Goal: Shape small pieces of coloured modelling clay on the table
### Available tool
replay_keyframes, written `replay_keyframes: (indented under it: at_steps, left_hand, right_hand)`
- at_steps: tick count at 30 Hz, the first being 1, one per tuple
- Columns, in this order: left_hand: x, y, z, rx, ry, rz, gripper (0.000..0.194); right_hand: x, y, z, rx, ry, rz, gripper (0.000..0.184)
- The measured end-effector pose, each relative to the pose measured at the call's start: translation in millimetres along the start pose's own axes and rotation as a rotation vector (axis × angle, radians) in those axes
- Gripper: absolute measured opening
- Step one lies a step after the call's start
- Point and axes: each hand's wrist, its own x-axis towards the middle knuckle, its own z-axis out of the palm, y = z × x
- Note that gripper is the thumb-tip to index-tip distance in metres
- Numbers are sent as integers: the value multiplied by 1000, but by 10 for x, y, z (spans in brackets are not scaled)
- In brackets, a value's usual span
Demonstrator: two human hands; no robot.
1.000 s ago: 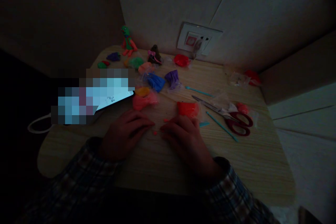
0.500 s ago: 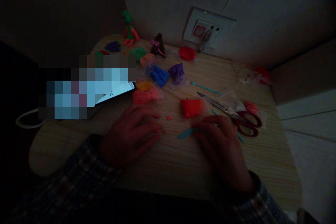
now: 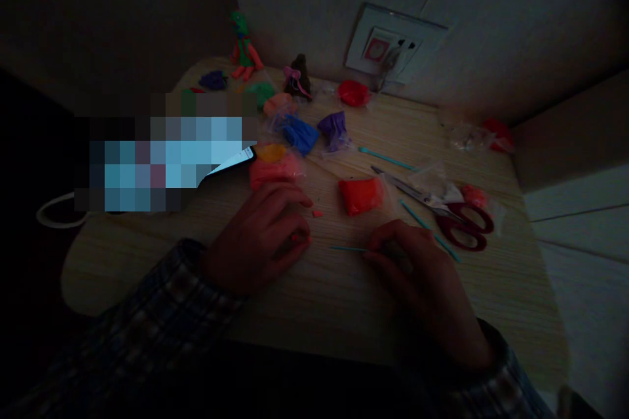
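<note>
My right hand [image 3: 417, 275] pinches a blue flat-bladed clay modelling tool [image 3: 346, 249] between thumb and fingers. The blade is turned edge-on and points left, towards my other hand. My left hand [image 3: 265, 236] rests on the wooden table with thumb and forefinger closed at their tips on a tiny ball of orange-red clay, mostly hidden. Another small red clay bit [image 3: 294, 237] shows inside the curl of those fingers. Just beyond the fingertips lies a small orange clay scrap [image 3: 317, 213]. A bag of orange-red clay [image 3: 361, 196] sits beyond the tool.
Scissors with dark red handles [image 3: 462, 222] and a thin blue stick [image 3: 430, 230] lie right of my right hand. Bags of blue clay [image 3: 299, 134], purple clay [image 3: 335, 129] and pink clay [image 3: 275, 170] are farther back. A green-and-orange clay figure [image 3: 243, 52] stands by the wall.
My left thumb and forefinger have closed together around a tiny clay ball. The tool in my right hand has turned from showing its flat blade to edge-on. The view has shifted slightly.
</note>
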Motion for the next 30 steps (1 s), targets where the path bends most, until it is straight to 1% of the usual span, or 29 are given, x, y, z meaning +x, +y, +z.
replay_keyframes:
  at_steps: [3,6,10,15,19,25,28,30]
  left_hand:
    - [9,5,20,-2,11,21,5]
    - [9,7,34,-21,37,59,5]
    - [10,4,35,-32,33,58,5]
    - [10,-4,24,-61,16,78,4]
    - [4,-1,19,-74,23,78,5]
    - [-2,-14,20,-58,28,88,5]
    - [-27,-18,21,24,70,138,5]
    - [-54,0,19,124,134,193,7]
  right_hand:
    - [28,-59,-6,131,-22,89,7]
    - [76,-112,-11,205,-97,162,6]
    - [162,-157,-3,212,-145,214,8]
    - [251,-200,65,210,-172,230,10]
    - [311,-218,105,132,-186,237,11]
    - [406,-237,79,-49,-291,248,12]
    - [460,-258,50,-167,-312,239,13]
    - [501,-267,31,-256,-338,221,14]
